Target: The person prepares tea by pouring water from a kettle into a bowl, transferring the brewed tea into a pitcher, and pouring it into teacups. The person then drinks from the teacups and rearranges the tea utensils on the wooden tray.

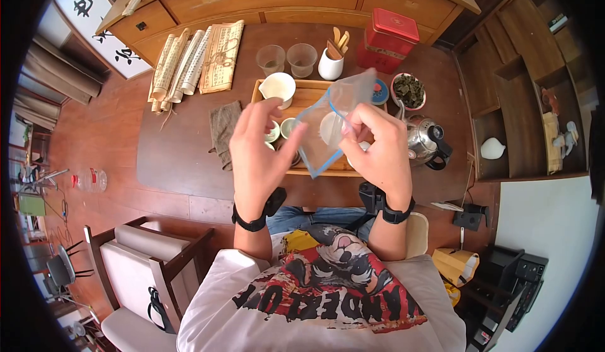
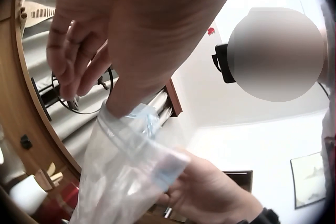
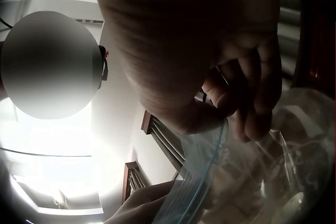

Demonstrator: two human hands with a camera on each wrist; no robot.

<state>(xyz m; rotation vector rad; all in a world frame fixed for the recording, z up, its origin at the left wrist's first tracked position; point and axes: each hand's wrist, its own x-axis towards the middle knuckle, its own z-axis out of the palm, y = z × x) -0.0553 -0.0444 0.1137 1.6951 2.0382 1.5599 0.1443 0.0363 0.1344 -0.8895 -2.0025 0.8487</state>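
A clear zip bag [image 1: 324, 131] with a blue strip along its mouth hangs tilted between both hands. My right hand [image 1: 380, 139] pinches it near the blue strip, thumb against fingers. On the other side my left hand [image 1: 258, 144] has its fingers apart from the thumb, and that thumb overlaps the bag's edge. In the left wrist view, the left thumb [image 2: 123, 98] lies at the mouth of the bag [image 2: 113, 166]. The right wrist view shows the right fingers [image 3: 257, 119] on the plastic. Behind the bag stand small cups [image 1: 288, 127] on a wooden tray [image 1: 302, 171].
A white pitcher [image 1: 278, 88], two glass cups [image 1: 302, 59], a white tool holder [image 1: 330, 67] and a red tin [image 1: 389, 34] stand farther back. At right are a steel kettle [image 1: 425, 139] and a bowl of leaves [image 1: 409, 92]. A brown cloth [image 1: 224, 131] and paper scrolls [image 1: 179, 62] lie left.
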